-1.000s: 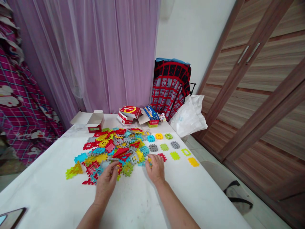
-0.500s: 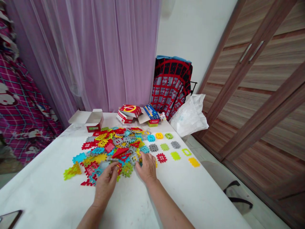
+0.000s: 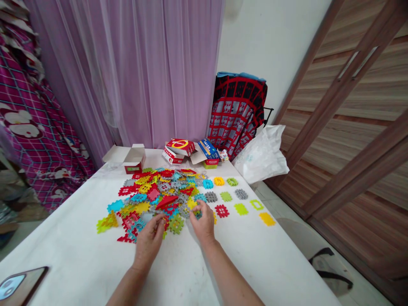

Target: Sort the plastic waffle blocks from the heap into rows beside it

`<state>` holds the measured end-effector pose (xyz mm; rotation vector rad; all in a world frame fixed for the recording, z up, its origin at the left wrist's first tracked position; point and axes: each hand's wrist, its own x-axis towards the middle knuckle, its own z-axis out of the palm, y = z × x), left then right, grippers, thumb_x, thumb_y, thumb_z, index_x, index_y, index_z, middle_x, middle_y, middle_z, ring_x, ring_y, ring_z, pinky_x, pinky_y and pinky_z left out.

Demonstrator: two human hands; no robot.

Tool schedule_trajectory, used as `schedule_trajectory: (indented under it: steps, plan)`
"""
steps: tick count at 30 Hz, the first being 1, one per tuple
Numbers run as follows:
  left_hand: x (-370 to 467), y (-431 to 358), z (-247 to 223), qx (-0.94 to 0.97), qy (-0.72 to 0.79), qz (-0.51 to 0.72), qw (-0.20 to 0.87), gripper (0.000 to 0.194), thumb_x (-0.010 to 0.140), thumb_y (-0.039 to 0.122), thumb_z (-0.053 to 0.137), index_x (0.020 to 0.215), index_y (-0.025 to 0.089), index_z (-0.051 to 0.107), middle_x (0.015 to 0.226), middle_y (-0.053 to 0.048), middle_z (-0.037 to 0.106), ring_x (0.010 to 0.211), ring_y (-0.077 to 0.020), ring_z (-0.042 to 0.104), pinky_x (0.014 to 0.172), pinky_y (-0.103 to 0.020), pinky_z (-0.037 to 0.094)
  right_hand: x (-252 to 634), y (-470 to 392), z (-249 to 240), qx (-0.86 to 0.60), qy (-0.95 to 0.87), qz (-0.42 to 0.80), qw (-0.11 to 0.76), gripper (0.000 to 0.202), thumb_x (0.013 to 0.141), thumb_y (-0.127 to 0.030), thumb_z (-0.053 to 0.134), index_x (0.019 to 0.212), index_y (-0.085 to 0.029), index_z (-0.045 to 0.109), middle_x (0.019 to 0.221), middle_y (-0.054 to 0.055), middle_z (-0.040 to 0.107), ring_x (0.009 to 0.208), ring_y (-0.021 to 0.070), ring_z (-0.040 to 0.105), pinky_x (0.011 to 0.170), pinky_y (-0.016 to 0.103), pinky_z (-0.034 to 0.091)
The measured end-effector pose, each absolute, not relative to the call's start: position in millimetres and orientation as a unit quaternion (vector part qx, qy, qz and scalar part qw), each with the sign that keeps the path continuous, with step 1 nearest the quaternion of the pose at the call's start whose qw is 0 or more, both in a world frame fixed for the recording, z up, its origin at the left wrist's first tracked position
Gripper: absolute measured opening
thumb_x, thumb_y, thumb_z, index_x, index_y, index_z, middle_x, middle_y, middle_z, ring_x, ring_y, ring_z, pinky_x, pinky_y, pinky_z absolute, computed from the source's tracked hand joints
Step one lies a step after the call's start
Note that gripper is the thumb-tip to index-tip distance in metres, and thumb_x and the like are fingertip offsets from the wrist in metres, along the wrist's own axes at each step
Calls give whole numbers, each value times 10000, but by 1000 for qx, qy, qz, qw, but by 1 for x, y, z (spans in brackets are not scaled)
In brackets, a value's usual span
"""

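A heap of interlocking plastic tiles [image 3: 153, 194] in red, yellow, blue, green and grey lies on the white table. At its near edge is my left hand [image 3: 149, 240], thumb and fingers drawn together; whatever lies between the tips is too small to make out. A green tile [image 3: 176, 224] rests flat between my hands. My right hand [image 3: 204, 223] hovers at the heap's right side, fingers curved and thumb apart, with a yellow tile [image 3: 191, 203] just beyond the fingertips. Right of that hand, a red tile [image 3: 222, 211] belongs to spaced-out rows of single tiles.
An open carton [image 3: 134, 159] stands at the back left; red [image 3: 181, 146] and blue [image 3: 208, 148] boxes sit at the back. A white plastic bag [image 3: 263, 157] hangs by the right edge. A phone [image 3: 24, 287] lies front left, and a yellow tile [image 3: 267, 219] near the right edge.
The whole view has shifted, so the table things appear farther right and more of the phone shows. My right hand's fingers have drawn slightly back from the grey tile. The rows look unchanged.
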<state>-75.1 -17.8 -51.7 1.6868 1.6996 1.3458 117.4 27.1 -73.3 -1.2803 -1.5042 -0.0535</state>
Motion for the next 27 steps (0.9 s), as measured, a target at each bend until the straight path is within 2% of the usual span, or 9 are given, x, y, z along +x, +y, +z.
schedule_trajectory:
  steps: [5,9,12,14,16,20,27]
  plan:
    - [-71,-21,-47,589,593,507,213,322,796,494,554,940,247,703,858,-38,763,742,-200,697,705,-309,539,112,10,-60,-474,-668,-28,573,272,872,-197,534,1143,-215,523,770,-5,643,745,172,620,730,332,509]
    - [-63,-26,-33,518,574,527,352,414,734,596,613,898,222,683,641,6,684,542,-158,605,557,-282,495,102,-8,-48,-389,-744,-85,536,245,890,-130,528,1116,-223,541,848,25,659,808,173,609,761,333,506]
    - [-58,-28,-23,426,566,531,465,560,626,658,684,928,188,656,499,46,596,403,-111,485,422,-230,378,96,-13,-44,-345,-768,-119,527,280,891,-93,533,1142,-217,530,882,34,675,825,167,606,759,322,503]
    - [-58,-27,-20,389,570,524,499,624,589,663,706,966,170,640,449,63,561,335,-78,381,363,-201,257,94,-13,-44,-331,-776,-131,521,293,889,-84,541,1151,-215,526,872,34,682,814,170,604,751,322,501]
    - [-58,-27,-19,378,570,520,511,637,589,649,711,991,163,627,434,70,548,313,-59,325,351,-188,186,93,-14,-43,-323,-782,-133,517,303,891,-86,540,1162,-221,524,855,29,685,802,173,603,743,328,502]
    - [-59,-26,-19,361,563,521,531,610,577,616,726,978,171,609,437,72,544,330,-57,348,356,-176,165,94,-16,-43,-320,-791,-117,508,309,894,-99,537,1175,-226,525,867,29,688,808,177,605,737,338,509]
    - [-62,-26,-16,351,561,527,533,556,586,587,723,943,184,587,442,87,530,320,-41,314,364,-176,145,106,-15,-44,-380,-756,-59,529,343,863,-269,616,1189,-215,527,1016,79,670,961,220,615,861,423,514]
